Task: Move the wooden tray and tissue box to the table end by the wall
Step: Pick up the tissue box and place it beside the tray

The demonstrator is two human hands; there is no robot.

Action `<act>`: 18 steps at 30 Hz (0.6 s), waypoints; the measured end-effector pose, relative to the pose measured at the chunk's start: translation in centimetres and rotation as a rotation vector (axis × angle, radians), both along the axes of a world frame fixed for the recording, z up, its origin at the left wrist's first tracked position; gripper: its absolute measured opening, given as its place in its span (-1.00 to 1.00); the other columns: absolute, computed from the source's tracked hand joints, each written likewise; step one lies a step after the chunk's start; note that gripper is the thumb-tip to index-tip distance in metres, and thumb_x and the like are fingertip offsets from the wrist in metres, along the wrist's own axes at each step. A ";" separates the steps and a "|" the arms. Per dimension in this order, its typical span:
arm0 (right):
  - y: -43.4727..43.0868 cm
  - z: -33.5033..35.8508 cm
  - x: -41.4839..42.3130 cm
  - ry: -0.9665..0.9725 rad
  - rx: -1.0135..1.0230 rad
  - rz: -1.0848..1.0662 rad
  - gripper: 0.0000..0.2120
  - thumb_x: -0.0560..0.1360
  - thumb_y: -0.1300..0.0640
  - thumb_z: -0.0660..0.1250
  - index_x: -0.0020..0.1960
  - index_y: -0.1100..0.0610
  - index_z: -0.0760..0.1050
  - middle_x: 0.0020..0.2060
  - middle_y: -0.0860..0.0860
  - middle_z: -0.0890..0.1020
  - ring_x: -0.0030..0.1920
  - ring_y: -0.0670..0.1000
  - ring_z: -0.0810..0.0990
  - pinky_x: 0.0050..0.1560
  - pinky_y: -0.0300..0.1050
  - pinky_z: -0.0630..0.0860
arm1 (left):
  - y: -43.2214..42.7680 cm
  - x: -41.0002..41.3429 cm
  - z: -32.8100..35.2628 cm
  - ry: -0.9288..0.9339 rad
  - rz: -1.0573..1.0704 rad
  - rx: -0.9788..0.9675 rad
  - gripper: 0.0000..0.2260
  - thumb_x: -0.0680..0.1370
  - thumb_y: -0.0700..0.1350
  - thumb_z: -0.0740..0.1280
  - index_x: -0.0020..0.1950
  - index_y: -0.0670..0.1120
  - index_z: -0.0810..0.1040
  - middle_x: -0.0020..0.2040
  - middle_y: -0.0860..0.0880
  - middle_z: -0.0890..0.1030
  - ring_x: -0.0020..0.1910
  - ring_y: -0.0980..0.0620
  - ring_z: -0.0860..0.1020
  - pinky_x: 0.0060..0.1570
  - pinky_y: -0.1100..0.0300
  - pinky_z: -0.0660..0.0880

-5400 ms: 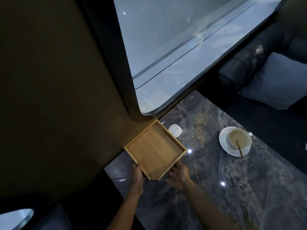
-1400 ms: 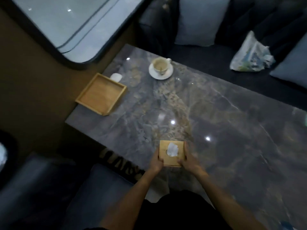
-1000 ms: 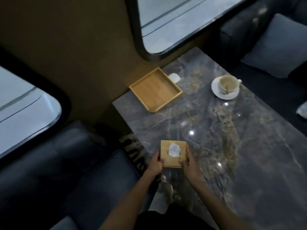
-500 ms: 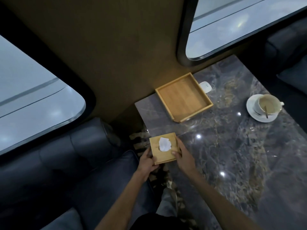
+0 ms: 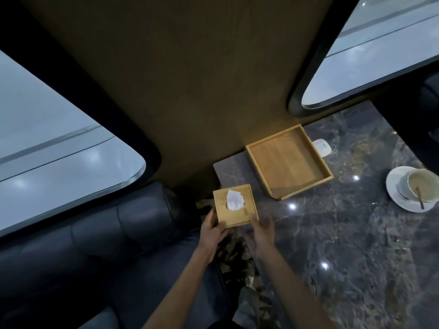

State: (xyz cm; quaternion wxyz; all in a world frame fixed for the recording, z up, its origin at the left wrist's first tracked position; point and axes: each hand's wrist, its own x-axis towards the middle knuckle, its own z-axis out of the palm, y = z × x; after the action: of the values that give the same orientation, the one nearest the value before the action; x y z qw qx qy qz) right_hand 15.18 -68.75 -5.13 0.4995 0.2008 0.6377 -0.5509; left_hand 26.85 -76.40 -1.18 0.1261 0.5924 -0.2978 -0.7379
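Observation:
The square wooden tissue box (image 5: 242, 214), a white tissue poking from its round top hole, is held between my two hands at the table's near-left edge. My left hand (image 5: 212, 230) grips its left side and my right hand (image 5: 261, 230) grips its right side. The shallow wooden tray (image 5: 287, 160), with nothing in it, rests on the dark marble table (image 5: 344, 233) at the end by the brown wall (image 5: 190, 79).
A small white device (image 5: 322, 146) lies just right of the tray. A white cup with a spoon on a saucer (image 5: 414, 191) stands at the right. Dark sofa seats (image 5: 95, 245) lie left of the table, with windows on both sides of the wall.
Both hands carried the tissue box from the table's middle front toward the wall end, close to the tray. The tray has stayed by the wall since I set it there.

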 end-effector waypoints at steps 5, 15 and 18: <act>-1.9 0.1 -0.9 -0.150 0.009 0.041 -0.57 0.62 0.00 0.19 0.37 0.24 0.41 0.24 0.25 0.58 0.24 0.20 0.57 0.24 0.12 0.53 | -0.8 -1.4 0.3 -0.009 0.018 -0.038 -0.49 0.62 -0.34 0.19 0.55 -0.08 0.20 0.40 -0.11 0.46 0.38 -0.13 0.46 0.36 -0.07 0.44; -6.9 -0.6 -2.9 -0.003 0.101 -0.040 -0.70 0.61 0.08 0.22 0.16 0.30 0.52 0.09 0.28 0.63 0.12 0.28 0.63 0.06 0.16 0.63 | -4.7 -4.7 -1.0 -0.058 -0.031 -0.057 -0.56 0.63 -0.35 0.15 0.50 -0.10 0.31 0.40 -0.17 0.48 0.36 -0.14 0.48 0.38 -0.12 0.44; -7.5 -1.5 -3.4 0.060 0.093 0.012 -0.64 0.59 0.05 0.24 0.18 0.33 0.53 0.13 0.30 0.64 0.17 0.30 0.61 0.20 0.26 0.56 | -5.6 -5.4 -1.2 -0.075 -0.044 -0.071 -0.55 0.63 -0.35 0.15 0.50 -0.09 0.31 0.38 -0.14 0.49 0.35 -0.13 0.49 0.35 -0.06 0.47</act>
State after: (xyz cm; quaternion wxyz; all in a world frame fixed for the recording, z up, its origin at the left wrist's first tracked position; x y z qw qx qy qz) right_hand 11.83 -76.30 -6.63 0.4736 0.2033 0.6784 -0.5236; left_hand 21.47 -82.00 -2.41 0.1196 0.6082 -0.3414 -0.7066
